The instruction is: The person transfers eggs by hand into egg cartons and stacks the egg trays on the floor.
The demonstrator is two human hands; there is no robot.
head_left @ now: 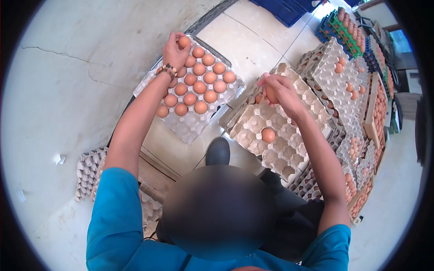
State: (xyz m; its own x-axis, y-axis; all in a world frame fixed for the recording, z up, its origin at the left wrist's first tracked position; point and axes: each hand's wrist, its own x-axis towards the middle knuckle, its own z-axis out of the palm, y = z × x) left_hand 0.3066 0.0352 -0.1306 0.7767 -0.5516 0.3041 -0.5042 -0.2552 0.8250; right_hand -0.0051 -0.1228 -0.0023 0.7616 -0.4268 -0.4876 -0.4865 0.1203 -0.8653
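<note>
At the far left edge of a grey egg tray (187, 128), my left hand (175, 50) has its fingers closed around a brown egg (184, 42). Several rows of brown eggs (199, 87) sit in that tray, which rests on a dark-rimmed support. My right hand (285, 92) grips another brown egg (271, 95) above a second cardboard tray (280, 151) on a stack to the right. A single egg (268, 135) lies in that tray near its middle, and part of one more egg (258, 99) shows beside my right fingers.
Stacked trays with eggs (334, 86) stand on the right, beside wooden crates of eggs (376, 108). Green and blue trays (341, 31) hold eggs at the back right. A blue crate (285, 11) is at the top. Cardboard trays (88, 174) lie at lower left by the wall (68, 99).
</note>
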